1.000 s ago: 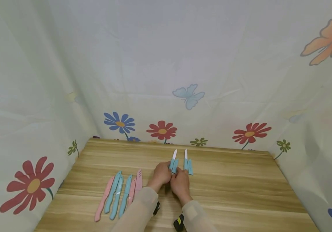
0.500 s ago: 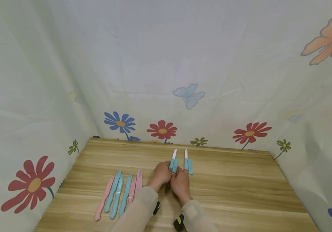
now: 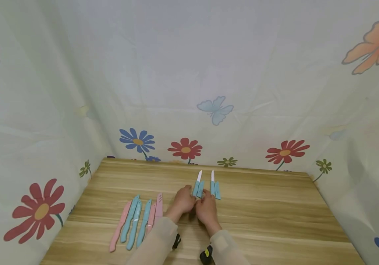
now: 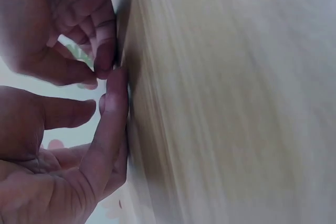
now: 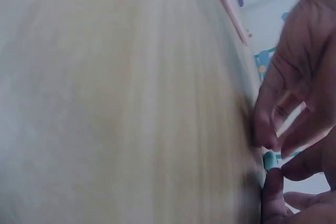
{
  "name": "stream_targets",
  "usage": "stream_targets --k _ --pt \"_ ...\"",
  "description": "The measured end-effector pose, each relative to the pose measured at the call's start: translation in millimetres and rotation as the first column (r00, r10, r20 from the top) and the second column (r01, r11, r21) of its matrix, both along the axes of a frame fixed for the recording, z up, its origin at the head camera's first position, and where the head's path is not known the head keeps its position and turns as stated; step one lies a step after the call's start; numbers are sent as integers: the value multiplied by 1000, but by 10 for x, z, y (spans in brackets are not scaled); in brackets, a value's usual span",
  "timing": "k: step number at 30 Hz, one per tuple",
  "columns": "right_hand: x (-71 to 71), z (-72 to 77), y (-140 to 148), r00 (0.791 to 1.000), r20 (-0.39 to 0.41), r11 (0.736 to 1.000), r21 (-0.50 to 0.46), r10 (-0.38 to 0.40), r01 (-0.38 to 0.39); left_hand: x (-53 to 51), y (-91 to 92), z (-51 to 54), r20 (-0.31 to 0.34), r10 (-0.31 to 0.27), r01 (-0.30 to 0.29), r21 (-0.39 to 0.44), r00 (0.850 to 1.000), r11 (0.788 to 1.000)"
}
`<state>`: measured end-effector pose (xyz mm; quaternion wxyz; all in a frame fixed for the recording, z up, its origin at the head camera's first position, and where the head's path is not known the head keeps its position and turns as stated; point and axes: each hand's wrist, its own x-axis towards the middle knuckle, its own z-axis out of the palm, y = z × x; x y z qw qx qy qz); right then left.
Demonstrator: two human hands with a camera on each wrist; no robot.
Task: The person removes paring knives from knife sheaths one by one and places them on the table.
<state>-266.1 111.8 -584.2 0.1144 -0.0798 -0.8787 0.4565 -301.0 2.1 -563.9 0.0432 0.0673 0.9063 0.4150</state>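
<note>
Count: two white-bladed, light-blue-handled knives [image 3: 212,182]; two light-blue sheaths [image 3: 217,190]; three light-blue sheathed knives [image 3: 144,222]; two pink sheathed knives [image 3: 120,227]; one broad pink sheath [image 3: 159,206].

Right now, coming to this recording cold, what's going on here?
A person's left hand and right hand are close together at the wood-grain tabletop, by the handle end of a small blue-handled knife. Its white blade is bare and points away, with a blue sheath beside it. Whether either hand grips anything is hard to tell. Just to the right lies a second such knife with its own sheath. Further left, pink and blue knives lie in a row.
</note>
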Motion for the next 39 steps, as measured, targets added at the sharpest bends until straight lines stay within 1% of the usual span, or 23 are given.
stream_targets --k 2,4,5,7,8,10,11,13,16,19,21,24,28,30,32,35,39 --pt "-2 18 32 1000 25 997 -73 15 -13 21 -25 -9 16 -9 8 11 1000 1000" --pt "19 76 47 997 65 984 -174 34 -22 54 -57 -6 37 -18 17 35 999 999" --pt "34 99 50 995 86 972 -235 49 -27 79 -75 3 50 -23 20 57 998 998" --pt "83 145 43 988 132 935 -354 82 -30 139 -112 31 77 -29 21 102 997 995" --pt "121 173 33 984 145 916 -399 99 -34 175 -133 44 82 -34 25 114 996 993" --pt "191 209 15 977 162 879 -475 139 -46 254 -181 82 80 -44 33 129 996 991" --pt "230 233 7 973 168 866 -497 157 -54 291 -203 94 64 -44 36 117 997 992" --pt "309 285 -15 966 175 848 -525 192 -73 367 -255 124 21 -43 41 80 999 996" --pt "403 334 -52 954 178 825 -555 243 -107 471 -329 157 -26 -35 36 56 999 998" --pt "461 325 -90 941 187 809 -573 283 -130 570 -392 178 -38 -26 28 54 999 998" --pt "488 290 -119 930 192 796 -588 313 -146 641 -429 183 -44 -20 22 40 999 999" --pt "538 260 -172 914 192 766 -621 357 -169 751 -472 184 -65 0 1 15 998 1000" --pt "626 280 -242 898 185 734 -652 400 -192 895 -504 177 -96 37 -38 -3 995 999" --pt "670 297 -276 891 183 725 -659 416 -203 969 -523 179 -101 62 -63 -3 993 998" --pt "707 296 -307 883 180 715 -666 433 -214 1039 -545 168 -93 86 -87 -8 992 996" --pt "752 286 -349 874 173 698 -680 453 -227 1143 -589 179 -86 108 -108 -1 990 994" --pt "802 267 -400 863 155 662 -710 481 -241 1273 -665 218 -73 135 -136 -12 988 991"
